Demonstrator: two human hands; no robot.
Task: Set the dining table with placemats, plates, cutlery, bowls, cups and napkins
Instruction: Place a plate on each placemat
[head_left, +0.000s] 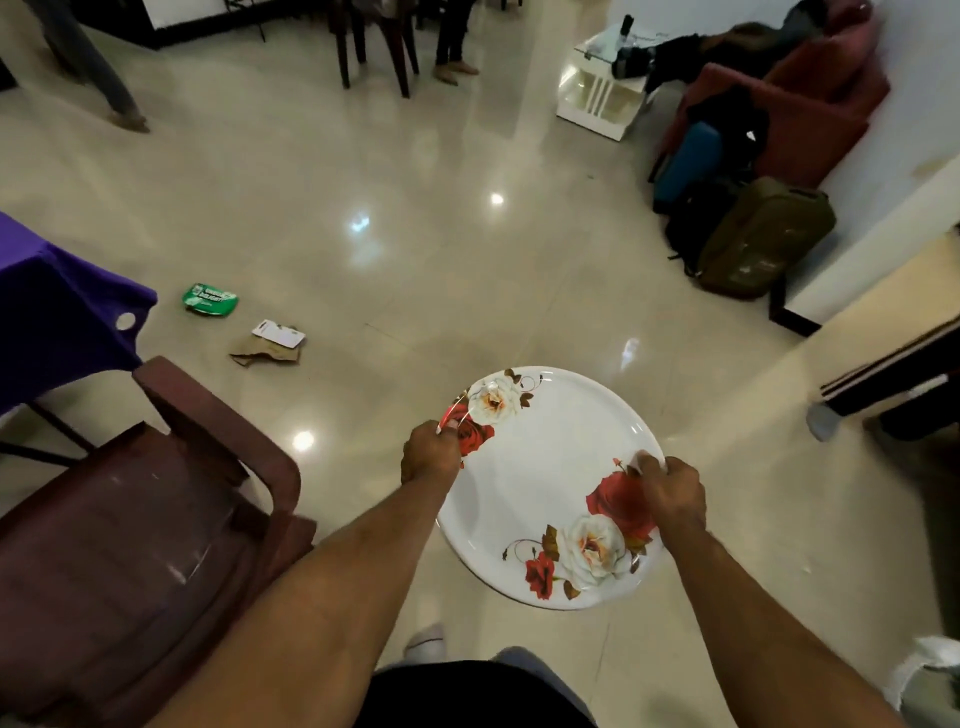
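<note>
**Flowered plate held in both hands above the floor**

A round white plate (545, 483) printed with red and white roses is carried in the air over the glossy tiled floor (415, 234), just right of the frame's middle and low in the view. It is tilted slightly, face up. One rose cluster sits at the plate's 11 o'clock, another at its 5 o'clock.

The left hand (430, 451) grips the rim at about 10 o'clock, fingers curled around the edge with the thumb on top. The right hand (670, 493) grips the rim at about 3 o'clock, fingers likewise curled around the edge, covering part of a red rose. Both forearms reach in from the bottom of the frame.

At 8 o'clock from the plate stands a dark reddish-brown plastic chair (145, 519). Further out at 9 to 10 o'clock is a table edge draped in purple cloth (57, 306). On the floor at 10 o'clock lie a green packet (209, 300) and, near it, scraps of card and brown paper (272, 345). At 1 to 2 o'clock, well apart, bags (748, 228) are heaped against a red armchair (810, 104), with a small white glass-topped table (597, 93) beyond. Legs of other people show along the top edge.
</note>
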